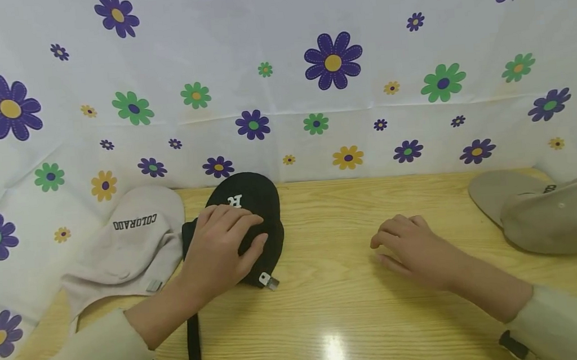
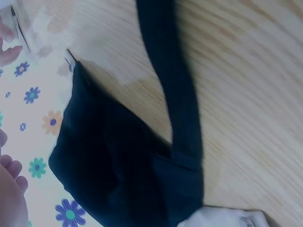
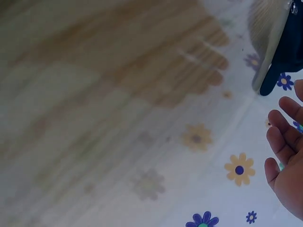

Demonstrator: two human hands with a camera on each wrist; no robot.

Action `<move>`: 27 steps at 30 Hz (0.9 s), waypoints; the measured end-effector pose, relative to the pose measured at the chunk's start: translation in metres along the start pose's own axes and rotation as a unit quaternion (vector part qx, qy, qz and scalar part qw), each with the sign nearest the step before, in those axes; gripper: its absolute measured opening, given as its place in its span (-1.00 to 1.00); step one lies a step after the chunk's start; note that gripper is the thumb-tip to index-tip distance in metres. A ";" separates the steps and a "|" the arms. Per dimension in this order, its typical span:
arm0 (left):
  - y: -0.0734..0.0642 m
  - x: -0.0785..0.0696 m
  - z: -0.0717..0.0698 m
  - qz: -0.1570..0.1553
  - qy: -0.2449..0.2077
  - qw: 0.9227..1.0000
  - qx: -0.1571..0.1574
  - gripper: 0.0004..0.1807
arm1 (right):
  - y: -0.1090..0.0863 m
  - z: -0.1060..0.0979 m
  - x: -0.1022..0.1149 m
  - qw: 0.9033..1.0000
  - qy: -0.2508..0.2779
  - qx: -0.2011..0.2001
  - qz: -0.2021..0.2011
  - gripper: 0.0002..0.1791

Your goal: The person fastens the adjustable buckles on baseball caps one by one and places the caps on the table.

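A black cap (image 1: 273, 232) with a white letter on its front lies on the table left of the middle. Its dark strap (image 1: 194, 351) trails toward the near edge, and a small tag (image 1: 269, 281) sticks out at its side. Over this cap is my left hand (image 1: 220, 247), fingers loosely bent and thumb apart, gripping nothing; part of the cap is hidden beneath it. In the left wrist view the hand (image 2: 12, 189) shows only at the edge. My right hand (image 1: 413, 252) hovers above the table right of the middle, its fingers relaxed around nothing.
At the left lies a pale cap (image 1: 130, 237) lettered COLORADO, beside the black one. A khaki cap (image 1: 551, 216) rests at the far right. Behind the wooden table (image 1: 329, 312) hangs a white cloth (image 1: 282, 96) printed with flowers.
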State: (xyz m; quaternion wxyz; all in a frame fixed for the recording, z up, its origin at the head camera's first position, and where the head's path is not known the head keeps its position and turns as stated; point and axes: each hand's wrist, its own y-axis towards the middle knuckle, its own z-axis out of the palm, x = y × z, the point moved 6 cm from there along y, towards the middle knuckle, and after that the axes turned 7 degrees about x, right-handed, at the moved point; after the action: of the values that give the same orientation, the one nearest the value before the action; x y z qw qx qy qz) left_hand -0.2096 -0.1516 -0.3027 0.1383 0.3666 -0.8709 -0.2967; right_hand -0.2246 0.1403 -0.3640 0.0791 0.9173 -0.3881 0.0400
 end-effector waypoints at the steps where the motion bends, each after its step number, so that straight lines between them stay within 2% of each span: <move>1: -0.001 0.003 -0.001 -0.003 0.002 1.000 -0.001 -0.77 | 0.002 0.001 0.002 1.000 0.001 0.003 -0.002 -0.83; 12: -0.012 0.034 -0.005 -0.042 0.024 0.999 -0.001 -0.69 | 0.027 0.013 0.033 0.998 -0.010 0.027 -0.048 -0.81; 17: -0.016 0.052 -0.005 -0.076 0.028 0.997 -0.001 -0.69 | 0.038 0.019 0.050 0.996 -0.018 0.031 -0.084 -0.83; 21: -0.019 0.069 -0.001 -0.104 0.023 0.994 0.002 -0.67 | 0.047 0.025 0.062 0.994 -0.023 0.048 -0.097 -0.82; 24: -0.023 0.081 0.004 -0.132 0.017 0.991 0.018 -0.65 | 0.054 0.029 0.070 0.993 -0.020 0.064 -0.101 -0.80; 27: -0.026 0.091 0.010 -0.175 0.010 0.983 0.053 -0.63 | 0.061 0.031 0.078 0.991 -0.023 0.077 -0.106 -0.79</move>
State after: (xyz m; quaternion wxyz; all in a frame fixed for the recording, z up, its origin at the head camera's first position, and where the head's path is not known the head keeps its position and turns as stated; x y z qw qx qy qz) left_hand -0.2632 -0.2271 -0.3244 0.0737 0.5228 -0.8065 -0.2660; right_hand -0.2135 0.0381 -0.3775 0.0027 0.9573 -0.2862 0.0399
